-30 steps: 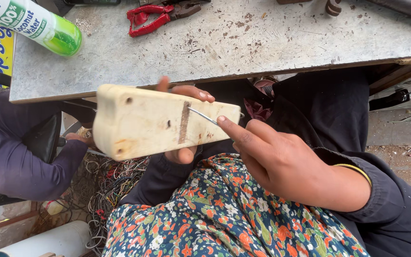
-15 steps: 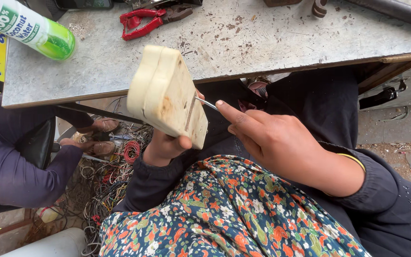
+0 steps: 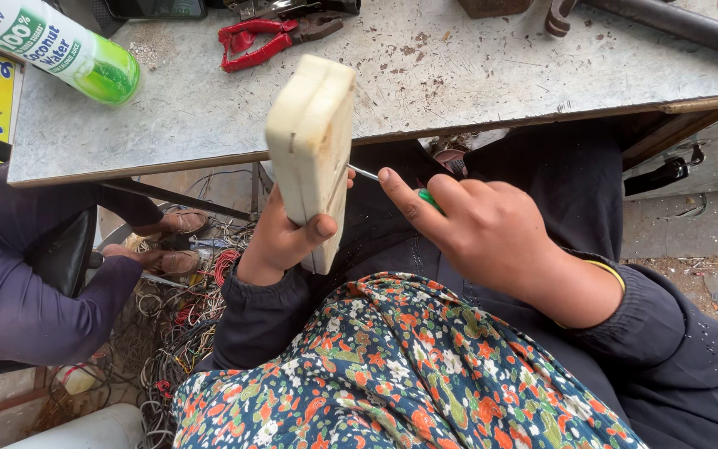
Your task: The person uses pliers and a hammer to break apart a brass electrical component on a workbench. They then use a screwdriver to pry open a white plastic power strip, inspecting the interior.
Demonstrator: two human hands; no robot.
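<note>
My left hand [image 3: 280, 237] grips a cream plastic casing [image 3: 313, 141], held upright on its narrow edge in front of the table edge. My right hand [image 3: 484, 229] holds a green-handled screwdriver [image 3: 425, 198]. Its thin metal shaft [image 3: 365, 173] points left and meets the right face of the casing. Both hands hover over my lap, which is covered by floral cloth [image 3: 392, 374].
A worn grey table [image 3: 459, 66] carries red-handled pliers [image 3: 263, 37], a green and white bottle [image 3: 60, 46] at the far left and a dark metal bar [image 3: 666, 17]. Another person's leg in dark trousers [image 3: 27, 291] and sandalled feet [image 3: 168, 241] are left. Tangled wires [image 3: 168, 333] lie on the floor.
My left hand has turned the casing from lying flat and sideways to standing on edge, and raised it nearer the table. My right hand kept the screwdriver tip against it.
</note>
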